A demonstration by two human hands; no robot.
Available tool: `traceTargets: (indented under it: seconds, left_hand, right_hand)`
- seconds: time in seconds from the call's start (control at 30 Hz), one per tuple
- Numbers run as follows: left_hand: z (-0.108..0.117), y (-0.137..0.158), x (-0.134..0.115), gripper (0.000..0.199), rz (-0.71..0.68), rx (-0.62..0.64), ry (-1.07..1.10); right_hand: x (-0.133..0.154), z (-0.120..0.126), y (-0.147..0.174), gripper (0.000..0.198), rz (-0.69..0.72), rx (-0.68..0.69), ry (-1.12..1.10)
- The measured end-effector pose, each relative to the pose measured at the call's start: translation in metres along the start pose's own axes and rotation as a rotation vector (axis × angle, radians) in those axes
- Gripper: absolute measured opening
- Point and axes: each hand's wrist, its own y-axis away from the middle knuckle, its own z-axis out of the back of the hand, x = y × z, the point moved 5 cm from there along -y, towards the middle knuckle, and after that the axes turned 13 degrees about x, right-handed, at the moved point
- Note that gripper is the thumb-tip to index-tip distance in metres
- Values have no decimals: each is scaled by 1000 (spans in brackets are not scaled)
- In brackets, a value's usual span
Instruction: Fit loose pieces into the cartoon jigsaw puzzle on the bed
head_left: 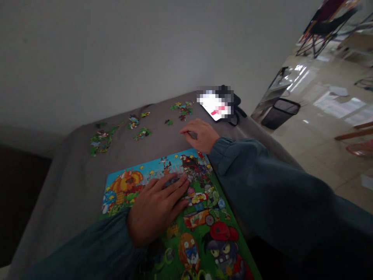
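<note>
A colourful cartoon jigsaw puzzle (198, 221) lies on the cloth-covered table, with a pumpkin, a walnut figure and zombies printed on it. Across its middle rests my left hand (160, 204), open, palm down with the fingers stretched out over the picture. My right hand (204, 136) hovers around the far right corner of the puzzle, thumb and forefinger brought together in a pinch. Whether a piece sits between those fingertips I cannot make out. Just beyond it on the cloth is a loose green puzzle piece (168, 122).
Loose puzzle pieces lie in groups past the board: one cluster (101, 142) at left, another (142, 133) mid-table, a third (183, 109) farther back. A lit screen (214, 105) and a black strapped item (237, 99) are at the back right. A dark bin (279, 112) stands on the floor.
</note>
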Motion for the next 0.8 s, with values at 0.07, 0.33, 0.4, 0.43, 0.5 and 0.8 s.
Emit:
traceTargets:
  seconds: [0.07, 0.33, 0.4, 0.43, 0.5, 0.8]
  left_hand:
    - [0, 0, 0, 44, 20, -26, 10]
    - [-5, 4, -3, 34, 96, -42, 38]
    - [-7, 4, -4, 33, 118, -18, 48]
    - [-8, 4, -4, 33, 132, -7, 49]
    - [-10, 4, -6, 35, 146, 5, 41]
    - [-16, 3, -7, 42, 157, 34, 41]
  right_hand:
    - [-5, 4, 0, 20, -54, -73, 11]
    - [-21, 13, -1, 22, -218, -192, -7]
    - [-23, 11, -1, 23, -229, -175, -6]
    - [-23, 10, -1, 23, -230, -165, -1]
    - [-24, 7, -1, 23, -234, -133, 23]
    - [-40, -14, -27, 33, -359, 9, 219]
